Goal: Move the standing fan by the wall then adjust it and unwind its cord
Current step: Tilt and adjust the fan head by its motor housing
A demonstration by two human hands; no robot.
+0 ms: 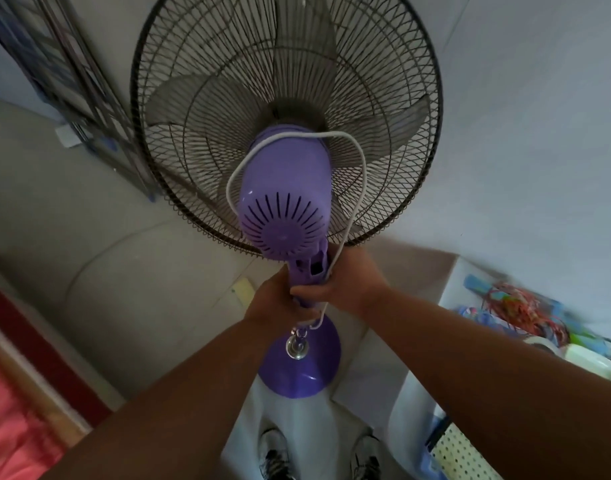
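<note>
Near wall (pixel 539 98), 2 hands apparently grip fan (pixel 286 188) neck.

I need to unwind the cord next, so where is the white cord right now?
In the head view, the white cord loops over the purple motor housing behind the grille, then runs down the right side through the right hand on the neck.

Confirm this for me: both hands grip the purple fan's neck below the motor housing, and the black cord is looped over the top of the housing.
One detail is off: the cord is white, not black. The head view shows it looped over the purple motor housing, running down into the grip. The rest holds: the left hand and right hand both clasp the fan's neck below the housing.
</note>
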